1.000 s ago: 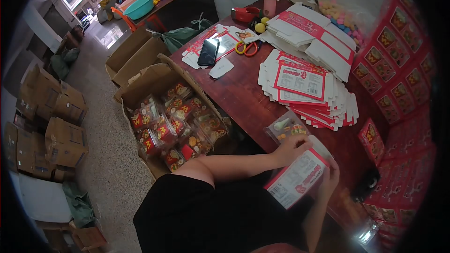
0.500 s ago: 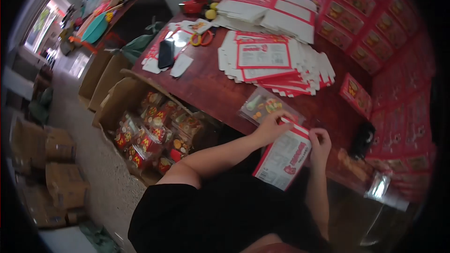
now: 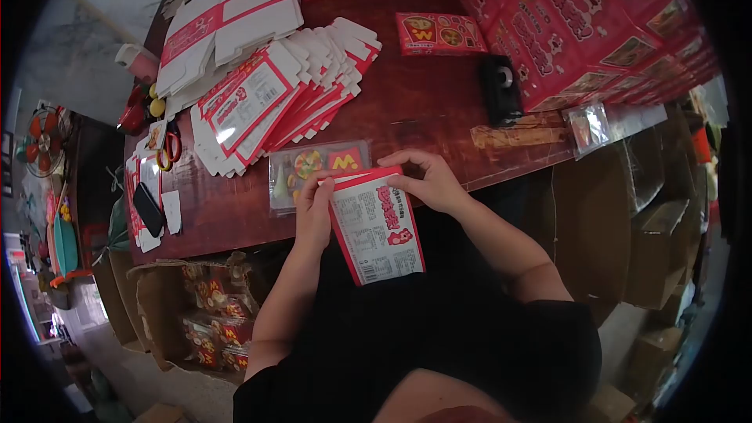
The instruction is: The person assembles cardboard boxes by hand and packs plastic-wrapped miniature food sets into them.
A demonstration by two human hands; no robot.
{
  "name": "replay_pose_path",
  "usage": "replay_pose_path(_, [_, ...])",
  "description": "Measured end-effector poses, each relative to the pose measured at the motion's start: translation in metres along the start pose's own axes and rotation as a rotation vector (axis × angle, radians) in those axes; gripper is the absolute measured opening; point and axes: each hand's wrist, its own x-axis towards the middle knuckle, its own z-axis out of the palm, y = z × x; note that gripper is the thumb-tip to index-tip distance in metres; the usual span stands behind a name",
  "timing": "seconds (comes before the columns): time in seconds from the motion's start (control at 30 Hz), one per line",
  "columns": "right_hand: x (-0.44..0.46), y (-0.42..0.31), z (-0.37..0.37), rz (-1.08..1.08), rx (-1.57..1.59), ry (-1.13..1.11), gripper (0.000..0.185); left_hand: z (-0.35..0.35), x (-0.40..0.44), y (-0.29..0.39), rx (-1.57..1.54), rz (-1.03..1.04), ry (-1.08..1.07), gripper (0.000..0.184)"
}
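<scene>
A red and white printed carton (image 3: 377, 229) is held upright in front of my body, its printed back towards me. My left hand (image 3: 315, 205) pinches its upper left corner, and my right hand (image 3: 424, 179) grips the upper right corner, thumb on the near face. Just beyond the carton, a clear plastic pack (image 3: 298, 171) with colourful pieces and a red card lies at the table's front edge, partly covered by the carton and my left hand. Flat cartons (image 3: 266, 94) lie fanned out farther back on the dark red table (image 3: 415, 98).
Finished-looking red boxes (image 3: 564, 23) are stacked at the right, near a black tape dispenser (image 3: 501, 88) and one lying red box (image 3: 440, 34). At the left are a phone (image 3: 147, 209) and scissors (image 3: 168, 149). An open cardboard box (image 3: 160, 309) with packs stands below.
The view has swung to the right, so the table now appears more level. Both hands still hold the carton, and its top edge now shows a red flap between them.
</scene>
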Motion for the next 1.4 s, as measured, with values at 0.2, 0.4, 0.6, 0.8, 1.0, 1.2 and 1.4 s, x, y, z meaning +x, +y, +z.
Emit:
replay_pose_path(0.2, [-0.002, 0.002, -0.007, 0.068, 0.071, 0.004, 0.029, -0.013, 0.024, 0.0, 0.009, -0.18, -0.066, 0.014])
replay_pose_path(0.4, [-0.004, 0.009, -0.009, 0.071, 0.124, 0.028, 0.026, -0.023, 0.018, 0.015, 0.095, -0.206, -0.314, 0.024])
replay_pose_path(0.6, [-0.008, 0.007, -0.004, -0.032, -0.039, 0.05, 0.025, 0.0, -0.01, 0.0, 0.334, 0.05, -0.091, 0.026])
replay_pose_path(0.8, [-0.013, -0.012, -0.065, -0.341, -0.298, 0.547, 0.026, -0.01, 0.007, -0.011, 0.237, 0.147, 0.202, 0.027])
replay_pose_path(1.0, [-0.03, 0.026, -0.219, -0.037, -0.615, 0.927, 0.025, -0.028, 0.024, 0.017, 0.375, 0.247, 0.234, 0.037])
replay_pose_path(1.2, [-0.025, 0.019, -0.226, 0.152, -0.054, 0.744, 0.015, -0.003, 0.024, 0.029, 0.411, 0.218, 0.213, 0.037])
replay_pose_path(1.4, [-0.02, 0.057, -0.222, -0.277, 0.108, 0.888, 0.007, -0.003, 0.025, 0.025, 0.47, 0.282, 0.214, 0.034])
